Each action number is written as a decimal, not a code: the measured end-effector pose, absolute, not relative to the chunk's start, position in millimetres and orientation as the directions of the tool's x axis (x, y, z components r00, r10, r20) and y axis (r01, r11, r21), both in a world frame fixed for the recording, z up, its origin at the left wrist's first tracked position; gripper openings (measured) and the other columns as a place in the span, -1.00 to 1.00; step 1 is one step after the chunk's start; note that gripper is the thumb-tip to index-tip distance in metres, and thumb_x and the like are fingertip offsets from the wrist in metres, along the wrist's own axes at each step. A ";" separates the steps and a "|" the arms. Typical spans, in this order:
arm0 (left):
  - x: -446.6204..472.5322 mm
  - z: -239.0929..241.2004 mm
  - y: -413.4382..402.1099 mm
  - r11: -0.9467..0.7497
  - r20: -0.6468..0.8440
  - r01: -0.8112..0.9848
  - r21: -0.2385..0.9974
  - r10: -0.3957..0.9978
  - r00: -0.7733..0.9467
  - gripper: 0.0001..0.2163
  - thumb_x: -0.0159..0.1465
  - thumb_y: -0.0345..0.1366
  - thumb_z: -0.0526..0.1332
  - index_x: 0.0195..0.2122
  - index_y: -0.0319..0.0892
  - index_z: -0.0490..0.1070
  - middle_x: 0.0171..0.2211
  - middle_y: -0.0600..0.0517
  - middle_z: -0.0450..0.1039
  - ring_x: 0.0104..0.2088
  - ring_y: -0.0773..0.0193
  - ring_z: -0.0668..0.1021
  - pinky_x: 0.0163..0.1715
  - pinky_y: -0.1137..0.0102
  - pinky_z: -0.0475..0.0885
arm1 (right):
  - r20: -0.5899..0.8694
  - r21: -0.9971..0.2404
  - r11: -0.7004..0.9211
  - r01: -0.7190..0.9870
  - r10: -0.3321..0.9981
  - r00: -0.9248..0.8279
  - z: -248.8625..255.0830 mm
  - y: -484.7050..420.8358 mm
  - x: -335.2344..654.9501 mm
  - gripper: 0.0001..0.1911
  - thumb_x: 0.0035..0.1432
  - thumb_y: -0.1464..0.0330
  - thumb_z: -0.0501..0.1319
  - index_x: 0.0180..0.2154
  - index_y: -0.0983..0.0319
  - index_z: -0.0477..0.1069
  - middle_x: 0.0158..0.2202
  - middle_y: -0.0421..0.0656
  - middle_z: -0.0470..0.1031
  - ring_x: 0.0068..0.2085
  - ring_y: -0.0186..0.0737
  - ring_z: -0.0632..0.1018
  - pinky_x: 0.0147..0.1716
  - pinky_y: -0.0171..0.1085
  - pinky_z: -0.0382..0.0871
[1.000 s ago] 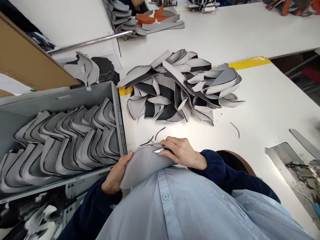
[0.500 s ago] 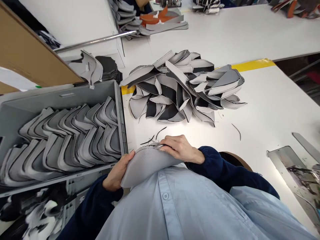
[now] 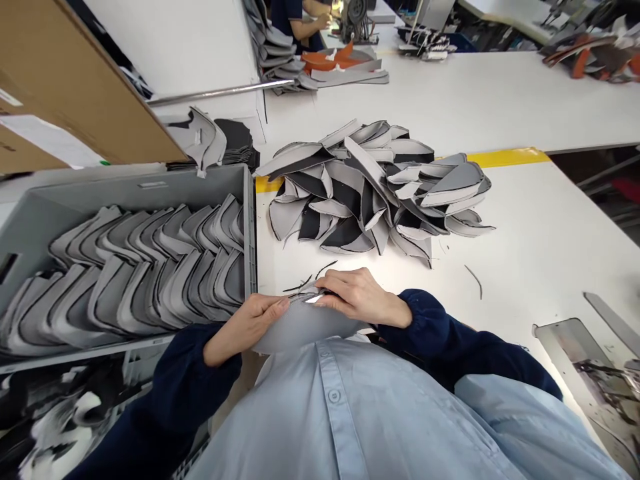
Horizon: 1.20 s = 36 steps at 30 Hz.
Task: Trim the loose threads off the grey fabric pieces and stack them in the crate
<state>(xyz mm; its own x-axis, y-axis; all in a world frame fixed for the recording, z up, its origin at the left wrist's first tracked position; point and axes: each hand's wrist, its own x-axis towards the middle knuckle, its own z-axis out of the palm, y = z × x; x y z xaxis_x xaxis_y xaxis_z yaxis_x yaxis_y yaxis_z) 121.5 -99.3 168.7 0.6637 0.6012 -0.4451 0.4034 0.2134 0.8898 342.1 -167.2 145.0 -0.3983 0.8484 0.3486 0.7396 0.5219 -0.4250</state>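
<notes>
Close to my chest I hold a curved grey mesh fabric piece point(image 3: 305, 327). My left hand point(image 3: 245, 323) grips its left edge with the fingers closed over the top. My right hand point(image 3: 357, 297) pinches its upper edge, where something small and shiny shows at the fingertips; I cannot make out what it is. Thin dark trimmings point(image 3: 313, 277) lie on the white table point(image 3: 540, 233) just beyond my hands. Farther out sits a loose pile of grey and black fabric pieces point(image 3: 373, 187).
A grey crate point(image 3: 249, 220) at my left holds rows of stacked grey pieces point(image 3: 135, 267). Cardboard point(image 3: 65, 87) leans behind it. More grey and orange pieces point(image 3: 325, 63) lie far back, where another person works. Metal plates point(image 3: 590, 360) sit at the right edge.
My left hand slid from the piece's lower left edge up to its top, next to my right hand. The piece now lies flatter against my chest. The camera tilted up a little.
</notes>
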 end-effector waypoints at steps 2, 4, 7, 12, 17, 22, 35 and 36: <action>121.4 170.6 -97.3 0.215 -0.431 0.384 0.898 0.606 0.668 -0.78 0.01 -0.19 0.25 -0.68 -0.19 0.42 -0.69 0.11 0.26 -0.57 0.32 0.30 -0.56 0.49 0.21 | 0.348 -0.363 0.545 0.756 0.832 -0.432 147.2 -166.5 342.7 -0.59 0.33 0.16 -0.09 -0.21 0.28 0.40 -0.41 -0.18 0.47 -0.45 -0.37 0.45 -0.53 -0.37 0.15; 120.0 171.0 -95.9 0.221 -0.416 0.358 0.907 0.594 0.689 -0.88 -0.01 -0.26 0.28 -0.53 -0.18 0.54 -0.59 0.07 0.42 -0.44 0.21 0.44 -0.43 0.47 0.32 | 0.353 -0.324 0.562 0.761 0.818 -0.454 148.7 -166.1 343.3 -0.60 0.34 0.18 -0.09 -0.23 0.28 0.40 -0.42 -0.19 0.47 -0.47 -0.39 0.43 -0.55 -0.37 0.11; 117.9 170.0 -94.4 0.190 -0.399 0.356 0.915 0.556 0.730 -0.75 -0.03 -0.31 0.30 -0.29 -0.14 0.59 -0.42 0.06 0.54 -0.25 0.10 0.51 -0.24 0.40 0.39 | 0.367 -0.275 0.587 0.761 0.796 -0.481 150.6 -164.7 341.8 -0.61 0.34 0.19 -0.09 -0.23 0.29 0.39 -0.42 -0.19 0.46 -0.48 -0.39 0.41 -0.56 -0.36 0.07; 116.0 170.0 -93.0 0.116 -0.393 0.392 0.912 0.517 0.760 -0.61 -0.04 -0.40 0.29 -0.12 -0.16 0.54 -0.34 0.07 0.57 -0.22 0.08 0.54 -0.24 0.39 0.41 | 0.396 -0.198 0.660 0.724 0.730 -0.557 152.6 -161.5 336.4 -0.60 0.34 0.18 -0.10 -0.23 0.30 0.38 -0.43 -0.19 0.45 -0.48 -0.38 0.41 -0.57 -0.34 0.04; 114.4 174.5 -91.4 0.181 -0.402 0.362 0.914 0.507 0.762 -0.50 -0.12 -0.51 0.23 -0.08 -0.14 0.51 -0.22 0.06 0.56 -0.16 0.05 0.52 -0.29 0.43 0.38 | 0.406 -0.160 0.672 0.723 0.712 -0.573 154.7 -159.4 333.9 -0.62 0.34 0.20 -0.09 -0.25 0.30 0.38 -0.47 -0.21 0.43 -0.50 -0.39 0.39 -0.57 -0.33 0.02; 114.6 174.5 -91.0 0.258 -0.458 0.383 0.887 0.392 0.798 -0.51 -0.14 -0.49 0.15 -0.12 -0.15 0.54 -0.37 0.09 0.54 -0.29 0.08 0.51 -0.41 0.45 0.32 | 0.438 -0.098 0.735 0.671 0.638 -0.634 156.1 -155.4 328.1 -0.59 0.34 0.18 -0.11 -0.26 0.30 0.38 -0.48 -0.20 0.42 -0.50 -0.38 0.39 -0.56 -0.32 0.05; 117.4 178.2 -91.7 0.409 -0.429 0.300 0.862 0.271 0.862 -0.51 -0.26 -0.48 0.06 -0.27 -0.15 0.56 -0.38 0.09 0.47 -0.39 0.20 0.37 -0.49 0.47 0.20 | 0.443 -0.016 0.760 0.650 0.588 -0.677 147.2 -149.6 320.8 -0.68 0.33 0.31 -0.10 -0.26 0.27 0.37 -0.51 -0.22 0.36 -0.50 -0.37 0.37 -0.55 -0.31 0.05; 117.3 177.2 -92.2 0.419 -0.430 0.296 0.859 0.272 0.861 -0.50 -0.26 -0.48 0.06 -0.27 -0.15 0.56 -0.37 0.08 0.47 -0.37 0.18 0.38 -0.48 0.46 0.22 | 0.458 -0.015 0.753 0.658 0.590 -0.665 146.3 -149.7 319.9 -0.68 0.33 0.32 -0.10 -0.27 0.27 0.38 -0.52 -0.23 0.36 -0.51 -0.38 0.37 -0.55 -0.31 0.05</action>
<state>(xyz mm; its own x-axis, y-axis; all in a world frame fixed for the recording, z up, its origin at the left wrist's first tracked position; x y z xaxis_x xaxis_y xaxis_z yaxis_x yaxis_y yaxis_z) 117.3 -92.2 177.2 0.8610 0.2724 -0.4295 0.2958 0.4188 0.8585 319.9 -149.7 146.3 -0.6649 0.5898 0.4583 0.6577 0.7531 -0.0148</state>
